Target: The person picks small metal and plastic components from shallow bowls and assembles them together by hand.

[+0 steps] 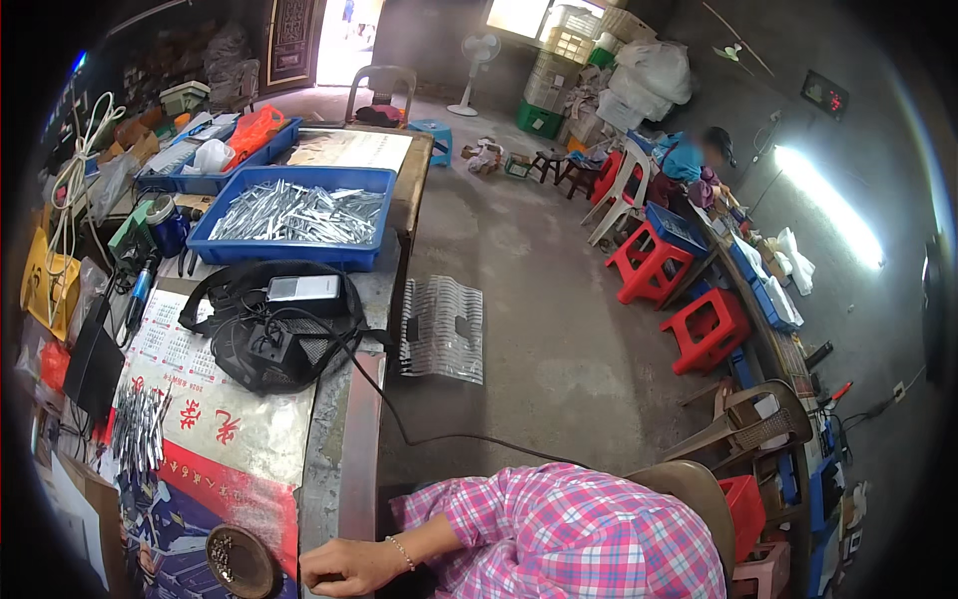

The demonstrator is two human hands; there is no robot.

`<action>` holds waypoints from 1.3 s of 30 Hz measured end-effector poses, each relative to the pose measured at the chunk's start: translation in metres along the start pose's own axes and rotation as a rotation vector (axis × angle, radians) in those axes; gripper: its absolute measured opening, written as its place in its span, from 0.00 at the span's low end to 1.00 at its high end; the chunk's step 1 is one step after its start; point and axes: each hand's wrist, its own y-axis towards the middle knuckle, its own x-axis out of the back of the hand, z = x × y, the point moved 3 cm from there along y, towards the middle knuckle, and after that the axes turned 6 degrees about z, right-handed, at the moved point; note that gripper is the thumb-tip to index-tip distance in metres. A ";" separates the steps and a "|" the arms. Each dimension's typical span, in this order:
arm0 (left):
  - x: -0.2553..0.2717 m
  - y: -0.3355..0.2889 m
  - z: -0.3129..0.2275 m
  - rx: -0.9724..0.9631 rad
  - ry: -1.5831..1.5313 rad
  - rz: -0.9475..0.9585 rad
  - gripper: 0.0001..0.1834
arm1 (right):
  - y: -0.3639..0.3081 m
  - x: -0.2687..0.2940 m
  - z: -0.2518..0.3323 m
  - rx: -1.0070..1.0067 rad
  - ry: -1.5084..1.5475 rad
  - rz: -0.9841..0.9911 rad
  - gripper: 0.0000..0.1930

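Observation:
My right hand (pixel 351 567) rests at the table's edge at the bottom, in a pink plaid sleeve with a bracelet at the wrist. Its fingers curl under and look closed; whatever they may hold is hidden. To its left stands a round brown dish (pixel 261 559) with small light-coloured bits in it. A bundle of thin metal strips (pixel 140 429) lies farther left, on the printed poster (pixel 249 449) that covers the tabletop. My left hand is out of view.
A black mesh bag (pixel 264 364) with a silver device (pixel 304 289) lies on the table; its cable runs toward me. Behind it sits a blue tray (pixel 299 258) heaped with metal strips. Red stools (pixel 649 262) and another person (pixel 679 160) are along the right wall.

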 end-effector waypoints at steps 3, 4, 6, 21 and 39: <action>-0.007 0.000 -0.001 -0.103 0.067 -0.040 0.13 | -0.001 0.001 -0.001 -0.017 0.011 -0.015 0.05; -0.007 0.002 0.000 -0.139 0.050 -0.053 0.13 | -0.001 0.001 -0.001 -0.023 0.010 -0.016 0.05; -0.005 0.004 0.005 -0.174 0.034 -0.065 0.13 | -0.001 0.003 -0.001 -0.028 0.002 -0.014 0.05; 0.005 0.008 0.023 -0.113 -0.158 -0.042 0.17 | -0.001 -0.001 -0.001 -0.021 -0.041 -0.030 0.06; 0.013 0.012 0.029 -0.079 -0.121 0.019 0.19 | -0.002 -0.003 -0.002 -0.019 -0.070 -0.034 0.05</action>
